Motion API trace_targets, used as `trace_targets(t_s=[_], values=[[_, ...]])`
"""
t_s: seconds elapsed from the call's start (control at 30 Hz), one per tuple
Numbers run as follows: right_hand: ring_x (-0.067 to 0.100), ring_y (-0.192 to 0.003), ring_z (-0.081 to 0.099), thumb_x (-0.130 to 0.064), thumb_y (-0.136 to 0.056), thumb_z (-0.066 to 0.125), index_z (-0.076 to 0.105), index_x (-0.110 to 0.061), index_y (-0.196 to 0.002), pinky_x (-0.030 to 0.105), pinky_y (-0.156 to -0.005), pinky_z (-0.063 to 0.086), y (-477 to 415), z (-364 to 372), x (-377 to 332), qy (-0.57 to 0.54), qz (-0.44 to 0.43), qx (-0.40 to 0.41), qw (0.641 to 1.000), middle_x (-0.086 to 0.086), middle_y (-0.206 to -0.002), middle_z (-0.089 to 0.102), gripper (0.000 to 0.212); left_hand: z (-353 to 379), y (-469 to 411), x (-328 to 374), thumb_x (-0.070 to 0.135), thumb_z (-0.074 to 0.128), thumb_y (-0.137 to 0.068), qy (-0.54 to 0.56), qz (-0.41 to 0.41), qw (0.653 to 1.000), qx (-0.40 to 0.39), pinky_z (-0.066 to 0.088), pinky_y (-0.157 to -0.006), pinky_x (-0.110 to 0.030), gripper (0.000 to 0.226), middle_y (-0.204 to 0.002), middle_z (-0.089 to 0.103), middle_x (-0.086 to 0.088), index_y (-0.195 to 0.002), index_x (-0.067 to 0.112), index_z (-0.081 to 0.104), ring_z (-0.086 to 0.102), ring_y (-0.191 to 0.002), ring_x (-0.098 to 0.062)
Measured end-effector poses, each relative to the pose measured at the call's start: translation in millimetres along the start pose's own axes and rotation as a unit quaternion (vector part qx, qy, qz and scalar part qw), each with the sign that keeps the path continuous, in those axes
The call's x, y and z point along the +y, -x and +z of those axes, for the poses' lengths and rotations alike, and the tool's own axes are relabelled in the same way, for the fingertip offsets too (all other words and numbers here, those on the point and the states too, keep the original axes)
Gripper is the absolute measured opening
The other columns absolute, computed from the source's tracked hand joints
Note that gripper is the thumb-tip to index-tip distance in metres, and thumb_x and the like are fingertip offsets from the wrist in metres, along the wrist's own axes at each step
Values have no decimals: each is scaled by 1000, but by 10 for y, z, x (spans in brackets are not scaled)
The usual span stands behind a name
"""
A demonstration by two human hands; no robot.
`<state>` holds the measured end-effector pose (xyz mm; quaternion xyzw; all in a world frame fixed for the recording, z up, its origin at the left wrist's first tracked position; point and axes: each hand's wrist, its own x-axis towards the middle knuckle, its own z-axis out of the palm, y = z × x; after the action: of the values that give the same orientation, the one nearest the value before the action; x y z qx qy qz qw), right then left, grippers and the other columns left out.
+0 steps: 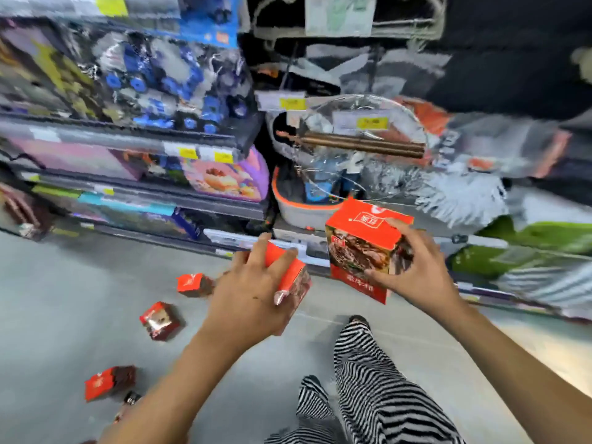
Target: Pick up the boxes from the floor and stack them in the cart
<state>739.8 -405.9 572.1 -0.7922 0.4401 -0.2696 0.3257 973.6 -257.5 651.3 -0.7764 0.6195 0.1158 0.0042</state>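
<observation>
Grey shop floor (64,283) runs along stocked shelves (128,139) that fill the top of the frame, badly blurred.

At centre, our left hand (253,293) curls over the left-hand box (288,270), fingers across its red top and thumb down the near side. Just to the right, our right hand (419,270) clasps the right-hand box (362,248), fingers hooked over the top edge and thumb pressed on the pictured front. That box is tilted, one corner towards us. Both boxes are clear of the floor, and the two are near each other but apart.

Further out, three more lie in a loose line towards the lower left: the far floor box (193,284), the middle floor box (160,320) and the near floor box (109,382). All sit left of the left hand, so that hand is the nearer one, but we judge both hands too full to take another. Striped trousers (368,379) show at bottom centre.

No cart is in view, so we cannot tell which way to carry this pair.
</observation>
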Motion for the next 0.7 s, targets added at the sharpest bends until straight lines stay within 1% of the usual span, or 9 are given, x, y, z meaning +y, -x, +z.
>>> trace_targets(t_s=[0.1, 0.17, 0.2, 0.27, 0.4, 0.5, 0.57, 0.63, 0.7], values=[[-5, -92, 43, -25, -52, 94, 47, -37, -131, -5, -87, 26, 602, -540, 291, 14, 53, 79, 995, -2, -108, 47, 93, 75, -96, 553, 57, 40, -70, -18, 97, 995, -12, 50, -78, -44, 69, -151, 24, -5, -137, 43, 32, 47, -109, -37], [-10, -86, 41, -21, -51, 94, 46, -41, -128, -9, -83, 23, 1011, -872, 510, 17, 98, 127, 987, -6, -104, 46, 93, 170, -148, 969, 56, 44, -73, -33, 163, 986, -30, 48, -85, -43, 67, -150, 22, -4, -137, 45, 28, 45, -115, -35], [-11, -88, 41, -22, -52, 94, 46, -43, -128, -9, -82, 24, 1216, -1036, 620, 14, 122, 143, 982, -7, -105, 47, 93, 225, -175, 1188, 56, 45, -74, -39, 194, 979, -38, 46, -91, -43, 68, -151, 19, -3, -138, 45, 26, 42, -120, -35], [-7, -93, 43, -26, -53, 94, 46, -44, -131, -8, -82, 27, 1628, -1348, 859, 27, 162, 170, 972, -4, -111, 48, 93, 330, -217, 1657, 60, 43, -73, -43, 246, 967, -50, 42, -97, -43, 71, -154, 17, -3, -140, 46, 25, 39, -124, -35], [0, -97, 44, -25, -51, 93, 39, -55, -128, 0, -83, 33, 2507, -1947, 1303, 35, 242, 259, 934, -1, -112, 48, 98, 551, -252, 2756, 65, 42, -72, -53, 354, 931, -70, 42, -98, -45, 72, -155, 20, -2, -140, 48, 28, 37, -130, -32], [3, -95, 45, -24, -52, 91, 42, -48, -130, 9, -84, 36, 3189, -2384, 1579, 36, 299, 306, 903, 1, -110, 49, 96, 730, -228, 3635, 63, 46, -72, -56, 418, 902, -90, 43, -101, -43, 72, -157, 17, -1, -141, 48, 30, 36, -132, -32], [8, -93, 47, -35, -52, 85, 44, -43, -133, 19, -82, 37, 3638, -2683, 1746, 55, 339, 323, 882, -1, -107, 48, 91, 849, -214, 4213, 62, 53, -75, -62, 452, 883, -109, 42, -101, -43, 72, -157, 14, 0, -141, 47, 29, 36, -130, -31], [8, -93, 45, -39, -51, 81, 45, -39, -134, 19, -82, 35, 4077, -2960, 1914, 75, 377, 336, 860, -1, -107, 48, 91, 963, -189, 4781, 60, 58, -76, -65, 483, 864, -125, 41, -102, -42, 73, -157, 13, 1, -142, 46, 29, 36, -129, -30], [10, -97, 44, -37, -52, 83, 46, -36, -135, 21, -83, 35, 4469, -3216, 2057, 81, 406, 354, 839, 1, -108, 47, 91, 1066, -148, 5329, 60, 59, -77, -77, 521, 841, -125, 40, -102, -39, 73, -158, 13, 0, -142, 46, 28, 36, -129, -30]])
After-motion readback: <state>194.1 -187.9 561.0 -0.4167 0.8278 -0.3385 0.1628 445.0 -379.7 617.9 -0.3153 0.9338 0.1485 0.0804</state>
